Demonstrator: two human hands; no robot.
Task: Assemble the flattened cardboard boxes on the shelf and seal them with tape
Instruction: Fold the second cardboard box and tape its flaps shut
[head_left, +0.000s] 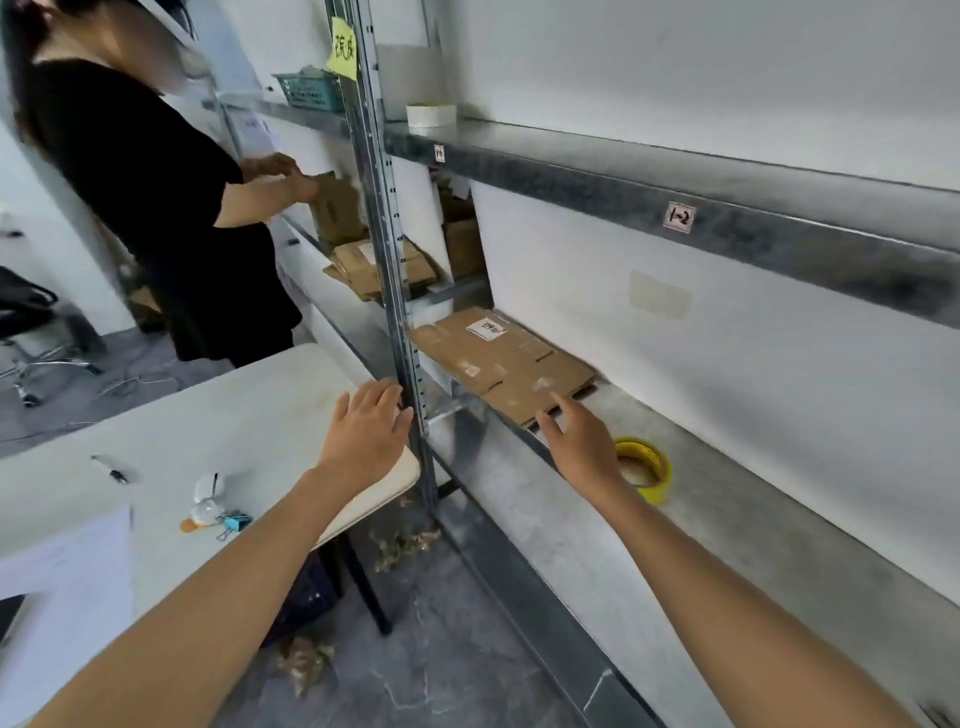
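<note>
The flat boxes (504, 358) lie on the shelf (727, 519), long axis along it, their near corner just at the right hand's (579, 447) spread, empty fingers (566, 408), while the left hand (363, 436), also open and empty, hovers farther off over the table (208, 415).

We see a shelf (727, 519) of grey metal, dull and smudgy. The flat boxes (498, 358) on it are brown cardboard, matt, with a white paper label (487, 329). The yellow tape roll (657, 470) looks like shiny plastic. The white table (234, 415) looks smooth. The dark floor (441, 665) shines a little.
</note>
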